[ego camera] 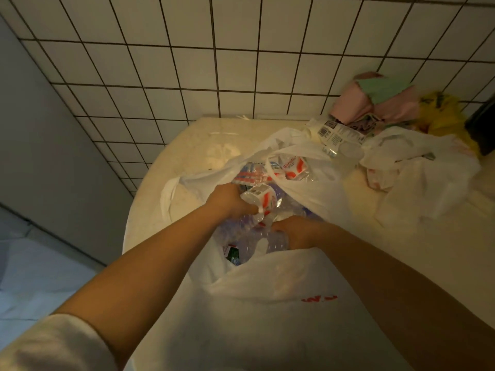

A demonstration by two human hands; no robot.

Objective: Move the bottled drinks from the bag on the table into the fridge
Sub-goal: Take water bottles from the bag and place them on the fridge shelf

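Two bare forearms reach forward and down into a white plastic bag (281, 303) that stands open on a pale table (187, 145), the table set against a tiled wall (214, 62). The fridge is not in view.

Bag mouth: wide, its near wall slumped toward the person, its far handles (270, 167) lying back over the contents. Inside lie several clear bottles (251, 175) with red-and-white labels, heaped at mixed angles.

Left hand (230, 202): fingers curled round the topmost bottle (261, 200), which lies just to the hand's right, its long axis running roughly from lower left to upper right, tilted rather than upright.

Right hand (297, 232): fingers curled down among the bottles near the bag's front; whether it grips a bottle or only the plastic cannot be told.

Judged next move: a lift of the topmost bottle up and toward the person, the left hand being nearer. Open room lies above the bag mouth; the far handles and neighbouring bottles may snag the label end.

To the right, well apart: another crumpled white bag (417, 167), a loose bottle (337, 135), pink and green cloth (375, 100).
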